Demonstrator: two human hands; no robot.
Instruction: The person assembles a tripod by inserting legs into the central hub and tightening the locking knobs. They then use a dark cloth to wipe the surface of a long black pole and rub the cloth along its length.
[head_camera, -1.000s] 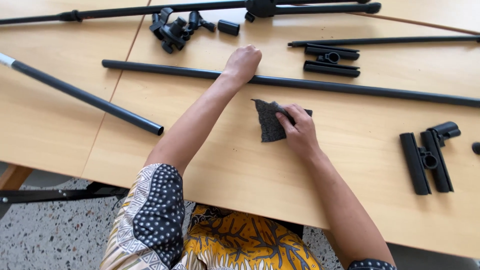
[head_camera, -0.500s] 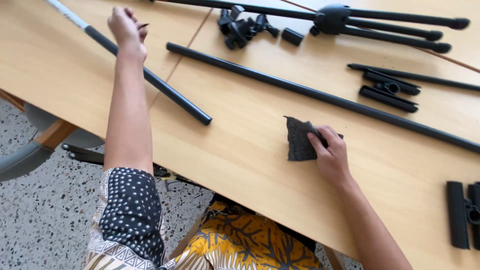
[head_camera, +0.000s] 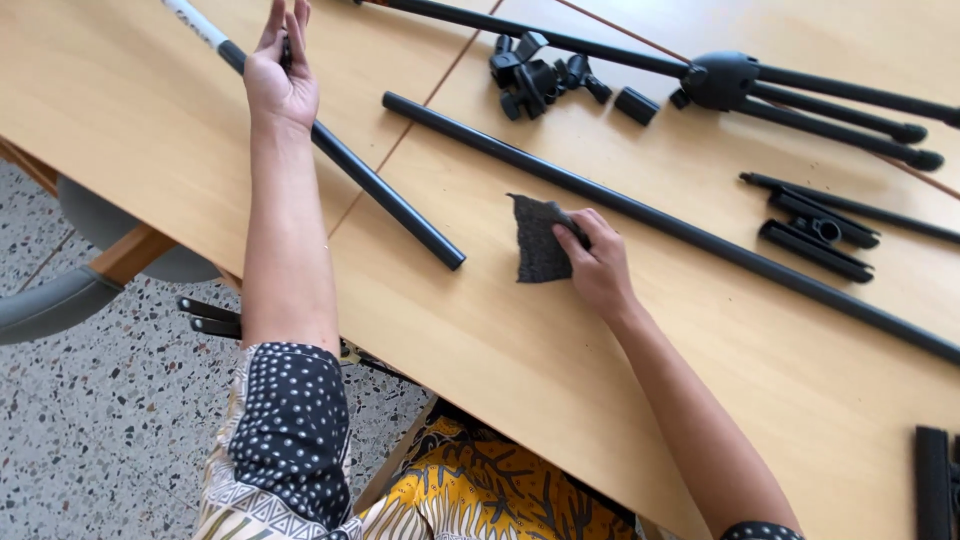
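The cloth (head_camera: 540, 240) was a small dark scrap lying flat mid-tabletop, near the front edge, looked soft and light, easiest pinched at a corner. Right hand (head_camera: 598, 265) had its fingers together pressing on its right edge. Left hand (head_camera: 280, 75) hovered open, fingers apart, over the tube (head_camera: 340, 160) toward the left edge; stiff, probably slick, best gripped mid-length. Tube's far end was cut off, and I couldn't tell if the hand touched it.

**Cut off and hidden**

Long black tube (head_camera: 700, 235) runs off the right edge. Tripod legs (head_camera: 850, 100) cropped right. Black bracket (head_camera: 935, 485) half out of frame, bottom right. Left hand (head_camera: 280, 75) covers part of the silver-tipped pole (head_camera: 380, 190).
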